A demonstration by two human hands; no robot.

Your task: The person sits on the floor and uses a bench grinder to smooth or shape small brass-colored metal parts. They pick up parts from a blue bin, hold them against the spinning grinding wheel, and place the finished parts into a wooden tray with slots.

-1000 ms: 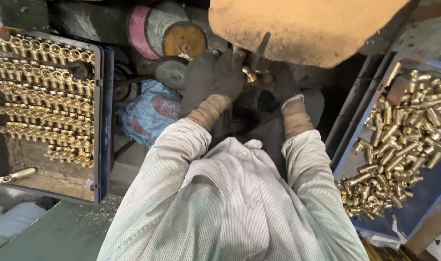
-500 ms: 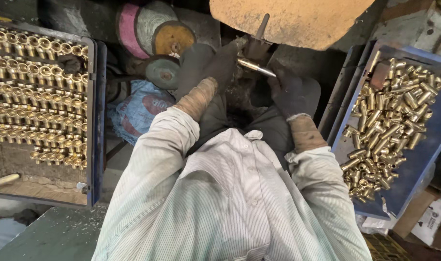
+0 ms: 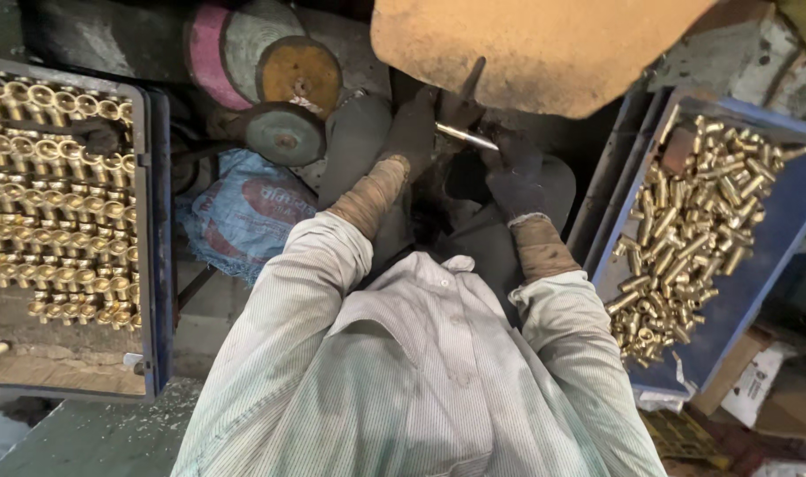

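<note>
Both hands in dark gloves, up at the lower edge of a big tan buffing wheel. Left hand closed around one end of a thin shiny metal rod, fingers wrapped tight. Right hand sits just below and right of the rod's other end; glove is curled, but whether it grips the rod or only touches it, cannot tell. Rod lies nearly level, tilted slightly down to the right, right under the wheel's rim; contact with the wheel not clear.

Pale striped shirt sleeves, brown cuffs at both wrists.

Left side: a blue tray with brass fittings laid in neat rows. Right side: a second blue tray holding a loose heap of short brass pieces, jumbled every way.

Behind the left hand: a round yellow disc and a smaller grey disc, set close together. A crumpled blue sack lies below them, beside the left tray.
</note>
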